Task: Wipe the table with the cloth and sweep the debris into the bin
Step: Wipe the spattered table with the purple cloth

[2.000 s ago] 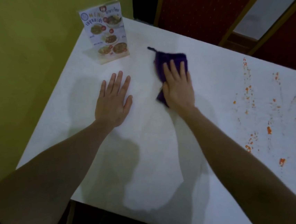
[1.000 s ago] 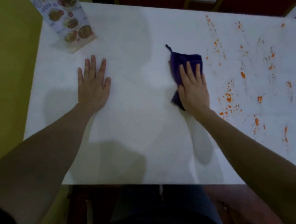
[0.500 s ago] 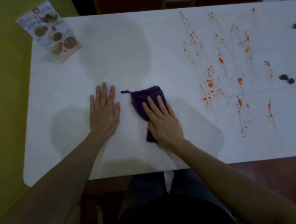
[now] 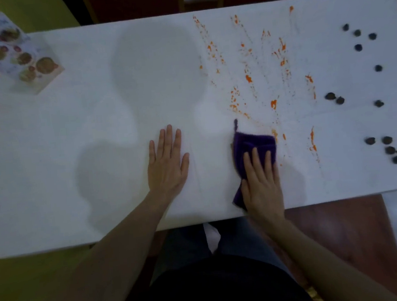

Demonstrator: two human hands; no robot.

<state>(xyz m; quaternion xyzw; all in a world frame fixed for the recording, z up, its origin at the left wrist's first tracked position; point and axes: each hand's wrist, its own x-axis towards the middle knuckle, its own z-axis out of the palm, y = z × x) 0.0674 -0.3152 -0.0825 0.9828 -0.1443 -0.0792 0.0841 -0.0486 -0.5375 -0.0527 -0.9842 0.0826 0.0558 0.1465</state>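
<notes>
A folded purple cloth (image 4: 253, 146) lies on the white table (image 4: 70, 138) near its front edge. My right hand (image 4: 261, 183) presses flat on the cloth with straight fingers. My left hand (image 4: 167, 163) rests flat on the bare table, to the left of the cloth. Orange smears and specks (image 4: 248, 77) spread across the table just right of and beyond the cloth; the cloth's right edge touches the nearest ones. Several small dark lumps of debris (image 4: 386, 146) lie scattered at the table's right end. No bin is in view.
A standing menu card (image 4: 13, 54) is at the table's far left corner. Red-upholstered chairs (image 4: 134, 1) stand along the far side. A yellow wall or floor runs along the left. My legs are under the front edge.
My right hand slid the cloth to the right, from beside my left hand to the edge of the orange smears. My left hand has stayed flat on the table. The view shifted right.
</notes>
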